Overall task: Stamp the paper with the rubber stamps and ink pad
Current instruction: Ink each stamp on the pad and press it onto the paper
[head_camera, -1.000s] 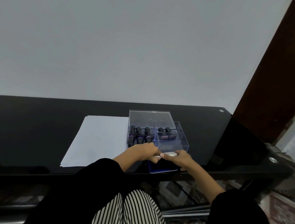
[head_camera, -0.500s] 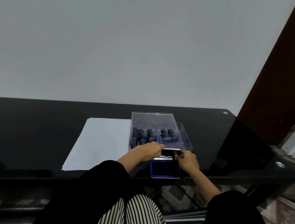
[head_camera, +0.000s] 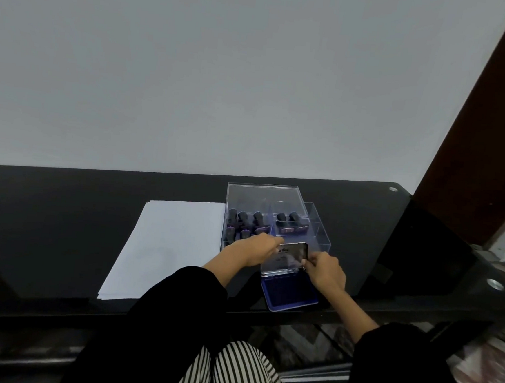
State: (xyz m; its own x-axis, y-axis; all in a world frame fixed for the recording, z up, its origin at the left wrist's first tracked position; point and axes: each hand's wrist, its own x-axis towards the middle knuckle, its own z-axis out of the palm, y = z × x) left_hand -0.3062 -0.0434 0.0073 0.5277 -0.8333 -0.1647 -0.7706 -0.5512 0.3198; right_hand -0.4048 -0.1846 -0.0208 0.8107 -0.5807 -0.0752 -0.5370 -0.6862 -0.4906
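Note:
A blue ink pad (head_camera: 290,294) lies open near the table's front edge, its dark inked face showing. Its hinged lid (head_camera: 291,252) stands raised behind it. My left hand (head_camera: 252,250) pinches the lid's left edge and my right hand (head_camera: 326,272) pinches its right edge. Behind them stands a clear plastic box (head_camera: 318,226) holding several black-handled rubber stamps (head_camera: 283,221). A stack of white paper (head_camera: 165,245) lies flat to the left of the box.
The black glass table (head_camera: 46,220) runs along a grey wall. A dark wooden door frame (head_camera: 475,148) rises at the right. Striped trousers (head_camera: 231,371) and a patterned floor show below the table's front edge.
The ink pad's lid has gone from shut to raised upright, uncovering the blue pad. Both hands stayed on the lid's edges and moved up and back with it.

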